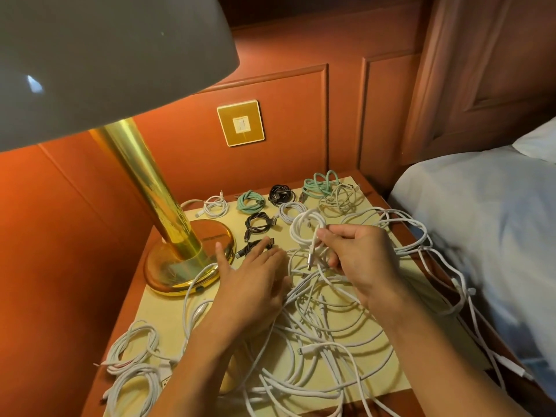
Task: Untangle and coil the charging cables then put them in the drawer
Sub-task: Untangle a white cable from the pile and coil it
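White coil [304, 229] in right hand [365, 261], left hand [252, 285] splayed

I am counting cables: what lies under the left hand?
White cable strands of the tangle run under the left hand, and a black cable lies just beyond it. Whatever else the palm covers is hidden.

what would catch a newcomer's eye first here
The sprawling tangle of white cables over the near half of the nightstand grabs the eye first. Above it the right hand pinches a white coil, the left hand open-fingered beside it. A brass lamp glows at the left.
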`<state>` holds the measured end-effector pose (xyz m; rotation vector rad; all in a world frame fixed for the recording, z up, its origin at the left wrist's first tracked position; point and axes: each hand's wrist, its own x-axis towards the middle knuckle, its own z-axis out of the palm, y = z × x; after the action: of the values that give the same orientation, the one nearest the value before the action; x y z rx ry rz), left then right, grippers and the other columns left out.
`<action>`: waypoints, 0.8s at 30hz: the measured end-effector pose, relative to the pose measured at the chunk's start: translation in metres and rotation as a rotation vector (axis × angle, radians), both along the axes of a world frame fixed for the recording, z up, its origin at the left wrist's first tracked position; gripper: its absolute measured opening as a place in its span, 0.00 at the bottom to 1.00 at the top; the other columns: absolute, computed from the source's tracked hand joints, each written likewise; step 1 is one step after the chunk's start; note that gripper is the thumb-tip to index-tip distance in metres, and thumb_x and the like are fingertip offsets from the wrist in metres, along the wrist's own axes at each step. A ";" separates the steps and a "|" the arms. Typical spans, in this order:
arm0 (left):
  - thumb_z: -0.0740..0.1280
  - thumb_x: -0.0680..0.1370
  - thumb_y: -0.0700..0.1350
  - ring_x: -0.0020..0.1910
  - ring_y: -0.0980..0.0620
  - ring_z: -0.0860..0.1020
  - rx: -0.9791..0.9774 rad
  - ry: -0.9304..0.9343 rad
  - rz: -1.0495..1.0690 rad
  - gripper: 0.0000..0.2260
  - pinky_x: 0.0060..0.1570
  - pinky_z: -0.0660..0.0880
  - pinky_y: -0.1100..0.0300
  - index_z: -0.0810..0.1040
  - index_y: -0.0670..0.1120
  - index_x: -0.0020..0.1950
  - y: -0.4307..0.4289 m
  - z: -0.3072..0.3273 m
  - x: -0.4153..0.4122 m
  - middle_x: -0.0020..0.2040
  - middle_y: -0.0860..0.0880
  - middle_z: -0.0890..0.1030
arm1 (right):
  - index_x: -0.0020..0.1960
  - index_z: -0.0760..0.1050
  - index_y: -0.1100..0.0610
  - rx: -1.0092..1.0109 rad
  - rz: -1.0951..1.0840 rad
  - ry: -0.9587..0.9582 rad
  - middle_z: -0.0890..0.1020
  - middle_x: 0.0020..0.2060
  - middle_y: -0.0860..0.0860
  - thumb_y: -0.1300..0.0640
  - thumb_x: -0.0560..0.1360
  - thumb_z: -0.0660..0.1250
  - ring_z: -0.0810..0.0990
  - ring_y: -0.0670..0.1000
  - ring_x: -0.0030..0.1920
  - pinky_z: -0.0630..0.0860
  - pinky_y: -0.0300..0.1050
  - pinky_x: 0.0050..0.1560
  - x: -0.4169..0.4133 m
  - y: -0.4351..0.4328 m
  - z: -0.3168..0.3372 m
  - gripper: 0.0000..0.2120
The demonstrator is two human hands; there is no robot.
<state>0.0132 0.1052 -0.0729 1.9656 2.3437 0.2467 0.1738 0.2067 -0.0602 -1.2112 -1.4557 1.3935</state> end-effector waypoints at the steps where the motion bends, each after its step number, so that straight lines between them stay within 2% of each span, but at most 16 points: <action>1: 0.58 0.84 0.58 0.81 0.60 0.47 0.004 -0.015 -0.008 0.17 0.69 0.28 0.26 0.71 0.60 0.72 -0.002 0.001 0.000 0.77 0.63 0.66 | 0.40 0.86 0.50 0.006 0.010 -0.019 0.81 0.26 0.51 0.53 0.76 0.74 0.77 0.47 0.27 0.80 0.52 0.40 -0.005 0.003 0.001 0.07; 3: 0.60 0.83 0.58 0.81 0.62 0.51 0.013 -0.044 -0.015 0.13 0.69 0.28 0.26 0.77 0.61 0.65 -0.005 0.003 -0.002 0.73 0.66 0.70 | 0.35 0.85 0.49 0.035 0.007 -0.069 0.82 0.27 0.51 0.53 0.76 0.75 0.75 0.47 0.25 0.79 0.52 0.38 -0.015 0.009 0.002 0.11; 5: 0.61 0.83 0.58 0.79 0.64 0.55 0.024 -0.069 -0.018 0.12 0.69 0.29 0.26 0.79 0.61 0.63 -0.008 0.004 -0.004 0.71 0.68 0.73 | 0.34 0.85 0.49 0.070 -0.009 -0.131 0.83 0.28 0.51 0.52 0.75 0.75 0.74 0.45 0.24 0.80 0.51 0.37 -0.025 0.013 0.002 0.11; 7: 0.61 0.83 0.58 0.79 0.65 0.56 0.016 -0.089 -0.024 0.12 0.70 0.30 0.26 0.80 0.61 0.62 -0.009 0.005 -0.006 0.70 0.69 0.73 | 0.34 0.85 0.50 0.090 -0.015 -0.192 0.84 0.28 0.50 0.50 0.75 0.75 0.74 0.45 0.24 0.78 0.48 0.37 -0.032 0.017 0.003 0.11; 9: 0.62 0.83 0.58 0.78 0.65 0.57 0.009 -0.114 -0.027 0.11 0.71 0.31 0.26 0.80 0.62 0.62 -0.010 0.005 -0.007 0.70 0.69 0.73 | 0.35 0.85 0.51 0.103 0.017 -0.277 0.86 0.34 0.48 0.49 0.75 0.75 0.79 0.44 0.33 0.78 0.44 0.40 -0.037 0.020 0.003 0.12; 11: 0.62 0.83 0.59 0.78 0.64 0.59 0.020 -0.145 -0.028 0.11 0.72 0.33 0.27 0.80 0.62 0.62 -0.011 0.004 -0.009 0.70 0.69 0.74 | 0.37 0.86 0.52 0.122 0.043 -0.382 0.86 0.39 0.47 0.49 0.76 0.75 0.81 0.44 0.39 0.75 0.39 0.37 -0.042 0.022 0.002 0.11; 13: 0.62 0.83 0.57 0.76 0.64 0.64 0.050 -0.169 -0.033 0.12 0.73 0.36 0.27 0.79 0.62 0.65 -0.013 0.003 -0.012 0.70 0.67 0.74 | 0.41 0.86 0.53 0.150 0.017 -0.468 0.86 0.40 0.47 0.48 0.76 0.74 0.79 0.44 0.37 0.67 0.37 0.31 -0.046 0.023 0.001 0.10; 15: 0.63 0.83 0.54 0.72 0.63 0.70 0.115 -0.206 -0.025 0.13 0.76 0.42 0.29 0.79 0.60 0.66 -0.014 0.003 -0.014 0.70 0.65 0.75 | 0.43 0.86 0.53 0.191 -0.004 -0.523 0.86 0.40 0.48 0.48 0.77 0.73 0.77 0.43 0.36 0.64 0.36 0.29 -0.049 0.023 -0.002 0.10; 17: 0.64 0.83 0.48 0.68 0.60 0.74 0.208 -0.245 -0.011 0.12 0.75 0.55 0.32 0.80 0.58 0.65 -0.014 0.000 -0.017 0.67 0.62 0.78 | 0.43 0.86 0.54 0.234 -0.006 -0.566 0.85 0.39 0.49 0.48 0.78 0.72 0.77 0.44 0.35 0.66 0.37 0.30 -0.049 0.024 -0.003 0.11; 19: 0.66 0.82 0.44 0.63 0.57 0.77 0.303 -0.248 0.005 0.12 0.67 0.70 0.39 0.81 0.55 0.63 -0.014 -0.005 -0.022 0.64 0.59 0.80 | 0.42 0.86 0.54 0.266 0.002 -0.592 0.85 0.37 0.49 0.47 0.79 0.71 0.80 0.48 0.36 0.75 0.41 0.34 -0.048 0.023 -0.004 0.13; 20: 0.67 0.81 0.44 0.61 0.56 0.78 0.334 -0.236 0.020 0.11 0.64 0.73 0.43 0.82 0.54 0.62 -0.013 -0.006 -0.023 0.62 0.58 0.81 | 0.43 0.86 0.54 0.279 0.013 -0.592 0.85 0.38 0.50 0.47 0.79 0.70 0.81 0.50 0.38 0.79 0.45 0.38 -0.048 0.023 -0.004 0.13; 22: 0.68 0.80 0.43 0.60 0.54 0.77 0.360 -0.187 0.052 0.10 0.62 0.73 0.46 0.83 0.54 0.59 -0.013 -0.008 -0.025 0.59 0.57 0.81 | 0.48 0.86 0.53 0.297 0.027 -0.585 0.87 0.43 0.50 0.46 0.80 0.69 0.83 0.53 0.43 0.82 0.50 0.46 -0.049 0.022 -0.003 0.12; 24: 0.68 0.80 0.45 0.60 0.53 0.76 0.338 -0.134 0.067 0.08 0.65 0.69 0.47 0.83 0.54 0.57 -0.014 -0.005 -0.023 0.57 0.57 0.82 | 0.56 0.85 0.51 0.307 0.024 -0.595 0.87 0.50 0.50 0.45 0.79 0.69 0.83 0.53 0.48 0.81 0.48 0.48 -0.050 0.020 -0.002 0.12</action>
<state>-0.0097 0.0907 -0.0783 1.9281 2.4109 0.8009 0.1237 0.2267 -0.0626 -1.4720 -2.0031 0.8012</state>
